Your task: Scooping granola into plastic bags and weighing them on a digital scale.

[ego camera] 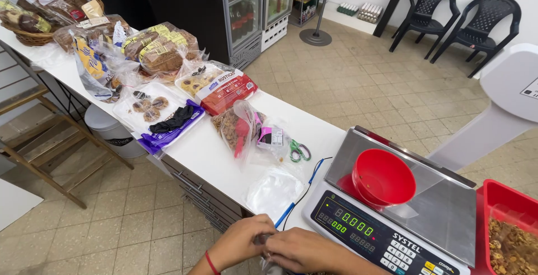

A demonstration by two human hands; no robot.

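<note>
Clear thin plastic bag (268, 252): pinched between both hands at the near edge of the long white counter (207, 151), mostly hidden.
Left hand (238, 242): fingers closed on the bag's top.
Right hand (305, 251): fingers closed on the same bag.
Feel: probably light, soft, crinkly and slippery; best held by its bunched neck.
Nearby: red plastic bowl (383, 177) sits on the grey metal weighing scale (443, 208).

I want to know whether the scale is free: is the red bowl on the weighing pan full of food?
No: the red bowl on the scale's steel pan holds only a few crumbs.
</note>
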